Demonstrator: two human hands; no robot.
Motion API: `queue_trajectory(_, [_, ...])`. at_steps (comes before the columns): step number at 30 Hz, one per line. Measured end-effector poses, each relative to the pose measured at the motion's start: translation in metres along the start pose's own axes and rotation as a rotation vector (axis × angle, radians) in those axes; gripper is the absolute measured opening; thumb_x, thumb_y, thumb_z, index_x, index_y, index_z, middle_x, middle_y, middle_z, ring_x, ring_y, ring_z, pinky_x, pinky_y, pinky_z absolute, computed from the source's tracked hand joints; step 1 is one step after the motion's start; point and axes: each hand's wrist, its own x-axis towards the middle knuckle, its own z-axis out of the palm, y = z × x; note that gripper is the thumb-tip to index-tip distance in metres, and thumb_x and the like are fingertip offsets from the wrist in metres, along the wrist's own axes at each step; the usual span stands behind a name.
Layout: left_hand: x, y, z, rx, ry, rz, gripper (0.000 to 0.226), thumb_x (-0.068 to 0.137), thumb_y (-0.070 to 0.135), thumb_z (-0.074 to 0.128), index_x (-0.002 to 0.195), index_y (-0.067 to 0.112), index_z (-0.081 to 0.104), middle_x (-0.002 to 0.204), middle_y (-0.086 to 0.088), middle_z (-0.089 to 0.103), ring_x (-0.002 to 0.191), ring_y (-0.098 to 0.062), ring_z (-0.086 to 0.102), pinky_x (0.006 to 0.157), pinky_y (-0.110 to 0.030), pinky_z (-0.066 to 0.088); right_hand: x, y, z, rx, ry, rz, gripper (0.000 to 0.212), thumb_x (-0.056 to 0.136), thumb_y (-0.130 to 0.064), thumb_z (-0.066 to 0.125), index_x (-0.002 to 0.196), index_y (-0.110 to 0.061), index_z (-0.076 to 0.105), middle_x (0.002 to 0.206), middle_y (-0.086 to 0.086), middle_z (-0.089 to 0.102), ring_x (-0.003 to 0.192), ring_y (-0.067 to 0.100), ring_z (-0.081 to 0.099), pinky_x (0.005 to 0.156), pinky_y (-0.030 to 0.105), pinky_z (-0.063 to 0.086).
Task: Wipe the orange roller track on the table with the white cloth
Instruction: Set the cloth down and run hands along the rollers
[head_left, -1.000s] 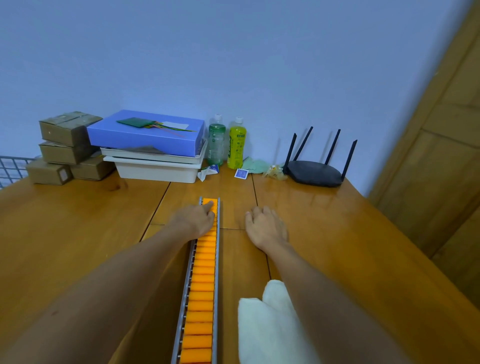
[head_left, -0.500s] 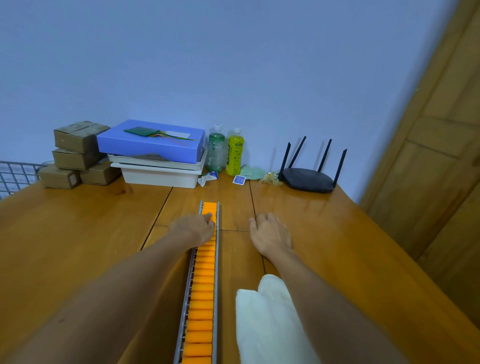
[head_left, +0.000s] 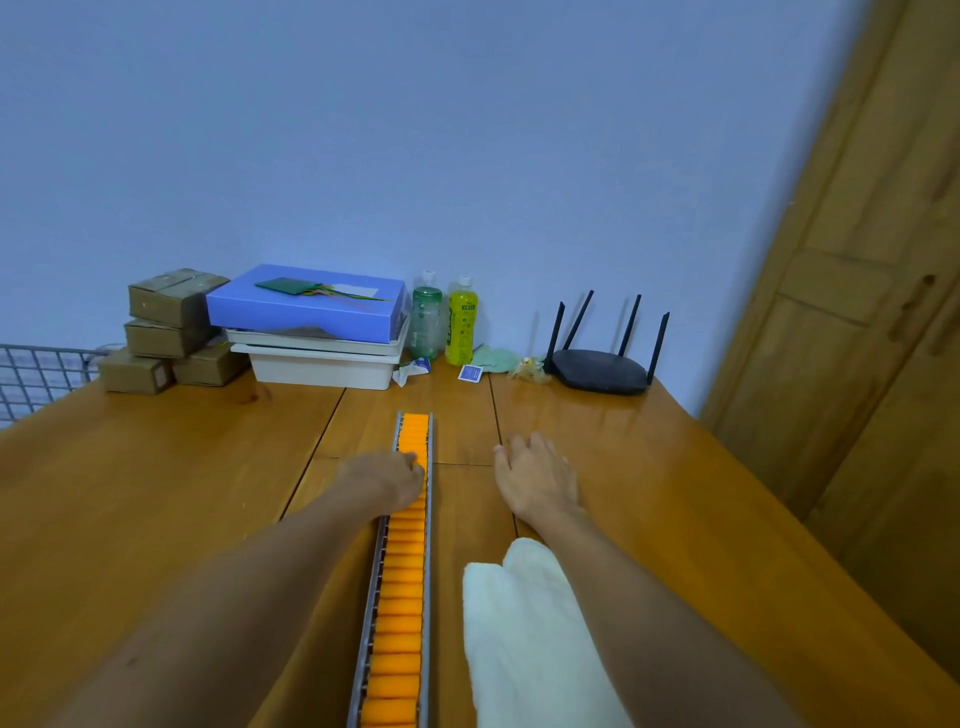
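Observation:
The orange roller track (head_left: 400, 587) runs in a metal frame from the bottom edge up the middle of the wooden table (head_left: 156, 493). My left hand (head_left: 384, 480) rests on the track near its far end, fingers lying across the rollers. My right hand (head_left: 537, 480) lies flat on the table to the right of the track, fingers straight, holding nothing. The white cloth (head_left: 524, 634) lies on the table right of the track, partly under my right forearm, touched by neither hand.
Along the wall stand brown cardboard boxes (head_left: 166, 327), a blue box on white trays (head_left: 317, 325), a green bottle (head_left: 427, 319), a yellow bottle (head_left: 461, 322) and a black router (head_left: 600, 366). A wire rack (head_left: 36, 371) sits at far left, a wooden door (head_left: 857, 312) at right.
The view has tilted up, showing more wall. My left hand has slid back along the track toward me, uncovering its far end. My right hand stays flat on the table.

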Motion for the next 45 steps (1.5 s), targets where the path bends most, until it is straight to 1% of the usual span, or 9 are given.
queue_trajectory(3, [-0.008, 0.000, 0.002, -0.008, 0.001, 0.001, 0.054, 0.109, 0.042, 0.025, 0.160, 0.026, 0.024, 0.160, -0.011, 0.039, 0.144, -0.031, 0.041, 0.114, -0.043, 0.039, -0.006, -0.001, -0.004, -0.004, 0.001, -0.004, 0.051, 0.105, -0.046, 0.023, 0.132, -0.017, 0.056, 0.126, 0.007, 0.056, 0.118, 0.023, 0.049, 0.097, 0.041, 0.040])
queue_trajectory(6, [-0.017, 0.001, 0.003, -0.021, -0.002, 0.005, 0.053, 0.109, 0.041, 0.025, 0.160, 0.026, 0.027, 0.159, -0.011, 0.041, 0.143, -0.031, 0.042, 0.112, -0.042, 0.040, -0.012, -0.001, -0.008, -0.004, 0.009, -0.006, 0.051, 0.106, -0.045, 0.023, 0.133, -0.018, 0.055, 0.126, 0.006, 0.056, 0.118, 0.023, 0.050, 0.097, 0.041, 0.040])
queue_trajectory(13, [-0.038, 0.004, 0.002, -0.007, -0.017, 0.004, 0.054, 0.109, 0.041, 0.024, 0.161, 0.024, 0.023, 0.163, -0.009, 0.034, 0.149, -0.029, 0.034, 0.118, -0.043, 0.034, -0.028, -0.002, -0.015, -0.009, 0.015, -0.007, 0.051, 0.106, -0.044, 0.023, 0.133, -0.017, 0.056, 0.124, 0.006, 0.056, 0.116, 0.022, 0.050, 0.095, 0.039, 0.039])
queue_trajectory(18, [-0.052, 0.006, 0.003, 0.015, -0.019, 0.005, 0.054, 0.109, 0.041, 0.023, 0.161, 0.024, 0.025, 0.163, -0.009, 0.035, 0.147, -0.029, 0.037, 0.116, -0.042, 0.035, -0.041, -0.005, -0.020, -0.006, 0.026, -0.010, 0.050, 0.106, -0.044, 0.024, 0.132, -0.016, 0.056, 0.124, 0.006, 0.056, 0.116, 0.023, 0.050, 0.096, 0.040, 0.039])
queue_trajectory(24, [-0.069, 0.007, 0.009, -0.014, -0.018, 0.004, 0.055, 0.109, 0.042, 0.024, 0.161, 0.026, 0.023, 0.164, -0.008, 0.033, 0.150, -0.029, 0.033, 0.119, -0.044, 0.031, -0.056, -0.006, -0.029, -0.009, 0.037, -0.014, 0.049, 0.106, -0.044, 0.024, 0.130, -0.017, 0.057, 0.123, 0.006, 0.057, 0.115, 0.022, 0.050, 0.096, 0.039, 0.039])
queue_trajectory(28, [-0.081, 0.007, 0.011, -0.014, -0.014, 0.001, 0.054, 0.108, 0.042, 0.024, 0.160, 0.026, 0.027, 0.162, -0.009, 0.037, 0.147, -0.029, 0.038, 0.117, -0.043, 0.035, -0.069, -0.009, -0.034, -0.023, 0.031, -0.022, 0.049, 0.106, -0.044, 0.024, 0.131, -0.017, 0.057, 0.124, 0.006, 0.057, 0.115, 0.022, 0.050, 0.097, 0.039, 0.039])
queue_trajectory(32, [-0.094, 0.006, 0.015, -0.004, -0.006, -0.006, 0.055, 0.108, 0.044, 0.024, 0.160, 0.028, 0.025, 0.162, -0.008, 0.036, 0.147, -0.029, 0.038, 0.116, -0.044, 0.036, -0.083, -0.009, -0.036, -0.036, 0.023, -0.024, 0.050, 0.106, -0.043, 0.023, 0.130, -0.016, 0.057, 0.125, 0.006, 0.057, 0.115, 0.023, 0.050, 0.096, 0.039, 0.038])
queue_trajectory(40, [-0.123, 0.010, 0.020, 0.025, 0.010, -0.015, 0.055, 0.108, 0.045, 0.023, 0.161, 0.030, 0.022, 0.163, -0.007, 0.035, 0.147, -0.028, 0.037, 0.114, -0.042, 0.037, -0.109, -0.002, -0.035, -0.033, 0.024, 0.008, 0.049, 0.105, -0.042, 0.024, 0.124, -0.016, 0.061, 0.120, 0.005, 0.059, 0.111, 0.023, 0.052, 0.094, 0.040, 0.040])
queue_trajectory(45, [-0.137, 0.010, 0.023, 0.013, 0.002, -0.007, 0.056, 0.108, 0.045, 0.023, 0.161, 0.027, 0.022, 0.163, -0.008, 0.034, 0.149, -0.028, 0.035, 0.118, -0.044, 0.032, -0.126, 0.000, -0.035, -0.035, 0.026, 0.016, 0.049, 0.105, -0.042, 0.023, 0.121, -0.016, 0.061, 0.120, 0.005, 0.059, 0.110, 0.023, 0.052, 0.095, 0.039, 0.039])
